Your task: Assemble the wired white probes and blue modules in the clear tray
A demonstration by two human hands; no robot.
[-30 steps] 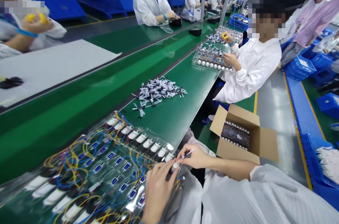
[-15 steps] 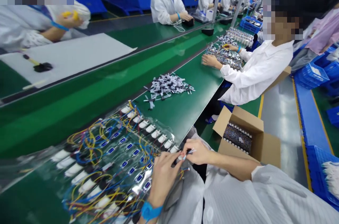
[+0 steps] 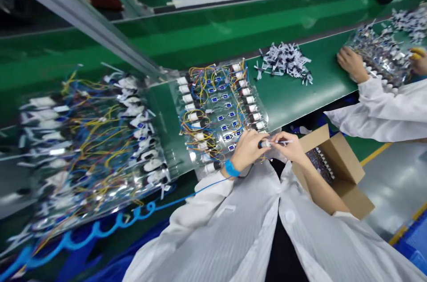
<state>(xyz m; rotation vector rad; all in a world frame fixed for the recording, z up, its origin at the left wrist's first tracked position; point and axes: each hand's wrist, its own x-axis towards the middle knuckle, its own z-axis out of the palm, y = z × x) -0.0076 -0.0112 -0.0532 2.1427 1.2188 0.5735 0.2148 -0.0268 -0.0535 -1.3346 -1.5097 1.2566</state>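
Note:
Just past the near edge of the green bench, both hands meet in front of my chest. My left hand (image 3: 248,151), with a blue wrist strap (image 3: 231,169), pinches a small white-and-black cylindrical part (image 3: 265,144). Close against its right end, my right hand (image 3: 291,147) holds a thin white strip (image 3: 284,142) between closed fingertips. Whether the strip touches the part cannot be made out. Beside my left hand lies a clear plastic tray (image 3: 173,90) with rows of similar white-and-black parts, coloured wires and small blue components.
Left of it is another wired tray (image 3: 160,133). A pile of white strips (image 3: 283,62) lies at the back right. An open carton (image 3: 348,157) stands below the bench. A co-worker's hand (image 3: 352,63) is at far right. A blue coiled cord (image 3: 120,219) runs from my wrist.
My view has swung left and down, bringing the second wired tray and the coiled cord into sight. Both hands stay together at the small cylindrical part.

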